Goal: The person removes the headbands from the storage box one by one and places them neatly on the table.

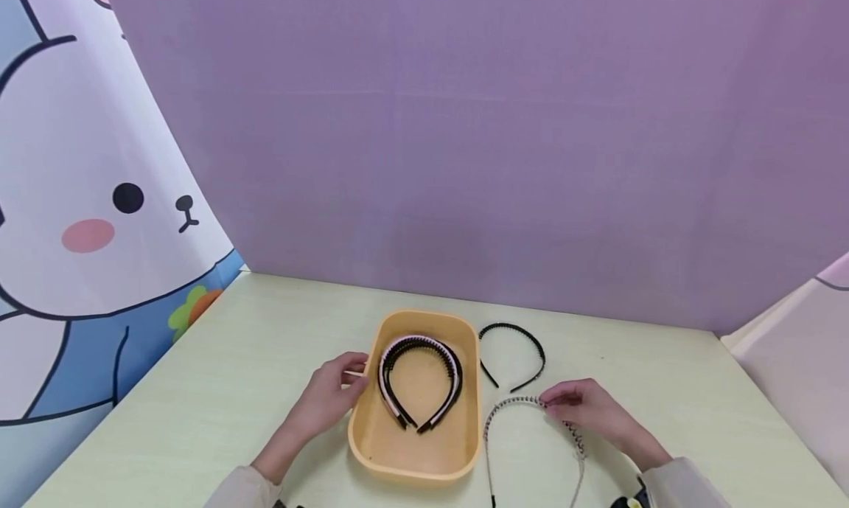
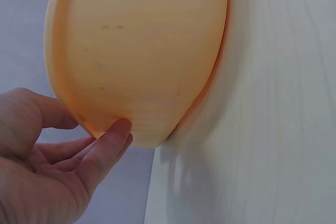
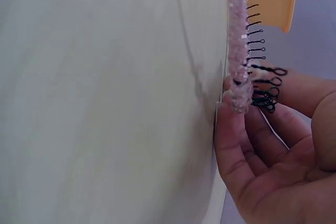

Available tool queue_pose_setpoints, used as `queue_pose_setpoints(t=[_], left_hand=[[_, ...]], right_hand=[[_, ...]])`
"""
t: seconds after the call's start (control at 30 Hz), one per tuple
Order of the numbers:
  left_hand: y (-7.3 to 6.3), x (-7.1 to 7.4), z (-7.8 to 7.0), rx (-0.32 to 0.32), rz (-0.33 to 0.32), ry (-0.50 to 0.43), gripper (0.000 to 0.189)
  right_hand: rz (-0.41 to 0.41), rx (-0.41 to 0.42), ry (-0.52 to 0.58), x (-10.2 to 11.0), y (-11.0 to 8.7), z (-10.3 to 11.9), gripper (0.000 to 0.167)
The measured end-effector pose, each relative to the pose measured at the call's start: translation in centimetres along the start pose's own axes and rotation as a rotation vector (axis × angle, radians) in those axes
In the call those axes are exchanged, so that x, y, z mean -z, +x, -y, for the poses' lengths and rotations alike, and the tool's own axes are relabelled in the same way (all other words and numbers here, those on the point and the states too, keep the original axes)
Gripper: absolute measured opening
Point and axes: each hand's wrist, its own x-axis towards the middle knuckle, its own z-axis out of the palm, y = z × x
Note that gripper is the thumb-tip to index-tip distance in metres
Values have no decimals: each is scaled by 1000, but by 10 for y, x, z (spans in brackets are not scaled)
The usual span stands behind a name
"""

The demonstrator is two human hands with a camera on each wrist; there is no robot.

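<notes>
My left hand [image 1: 325,396] grips the left side of a yellow-orange plastic basket [image 1: 413,475], its fingers at the rim, as the left wrist view shows close up. Inside the basket several headbands [image 1: 458,383], black and pale pink, lie nested with their ends toward me. To the right of the basket, my right hand [image 1: 590,407] pinches the top of a pale pink, sparkly headband [image 3: 239,40]. Small dark wire loops [image 3: 257,49] stick out along its inner edge. Its two ends point toward me in the head view.
A thin black headband [image 1: 542,353] lies on the pale table [image 1: 278,331], right of the basket and beyond the pink one. Behind the table hangs a purple cloth [image 1: 464,161]. A cartoon-printed curtain [image 1: 99,161] stands at the left.
</notes>
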Motion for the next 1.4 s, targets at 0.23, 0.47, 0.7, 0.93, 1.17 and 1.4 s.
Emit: queue_pose_setpoints(t=[0.23, 0.47, 0.7, 0.93, 1.17, 1.4], left_hand=[[0, 0, 0, -5, 0, 1, 30], [0, 0, -1, -14, 0, 8, 30], [-1, 0, -2, -18, -7, 15, 30], [-2, 1, -3, -21, -10, 24, 30], [-3, 3, -3, -17, -12, 19, 30], [-3, 2, -3, -29, 1, 20, 31]], right_hand=[[-8, 32, -27, -2, 0, -1, 25], [-11, 56, -63, -3, 1, 1, 24], [-4, 69, -90, -4, 1, 2, 22], [14, 108, -81, -4, 3, 2, 20], [19, 101, -68, -5, 4, 4, 20], [17, 123, -80, -3, 4, 4, 20]])
